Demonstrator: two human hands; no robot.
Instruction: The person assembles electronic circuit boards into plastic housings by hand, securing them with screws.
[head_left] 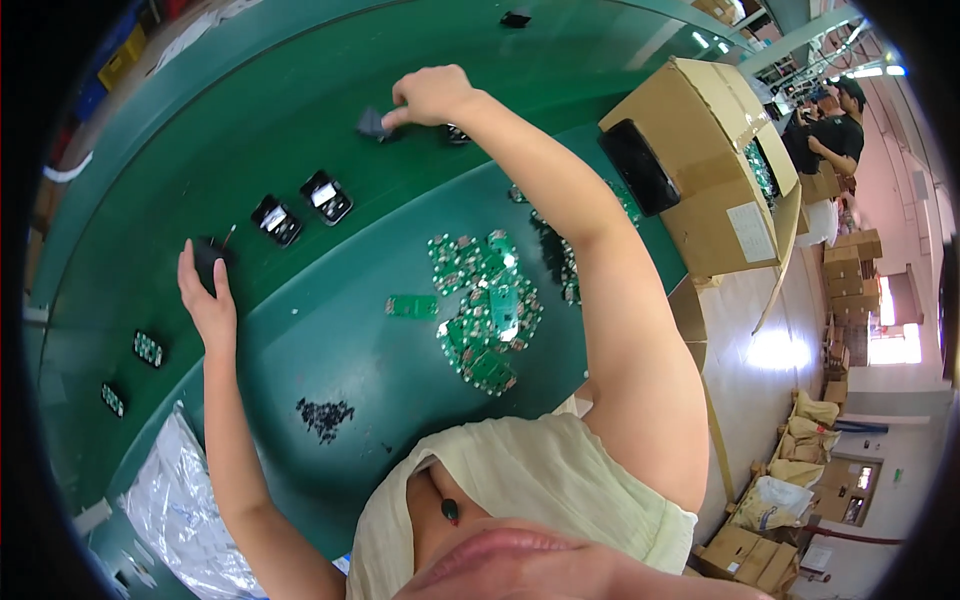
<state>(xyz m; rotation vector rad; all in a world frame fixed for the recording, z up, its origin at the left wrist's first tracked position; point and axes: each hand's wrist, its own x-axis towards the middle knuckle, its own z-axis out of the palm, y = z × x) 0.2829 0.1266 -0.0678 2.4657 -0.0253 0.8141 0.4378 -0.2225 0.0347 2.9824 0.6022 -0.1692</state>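
Dark grey casing pinched by right hand; black casing at left hand, fingers parted, grip unclear.

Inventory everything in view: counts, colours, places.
Worktop: 1, green, centre
Strip: 1, green, beyond worktop
Circuit boards: many, green, worktop's middle
Small parts: many, black, worktop's left
Open cases: 2+, black, strip
Small units: 2, black, strip's left
Blurred pieces: 2, dark, over strip
Small object: 1, black, top
Bag: 1, clear, lower left
Box: 1, brown, right
Tray: 1, black, against box
Cartons, sacks: several, brown, far right
People: 2+, dark tops, upper right
Left hand: 1, bare, left
Right hand: 1, bare, top
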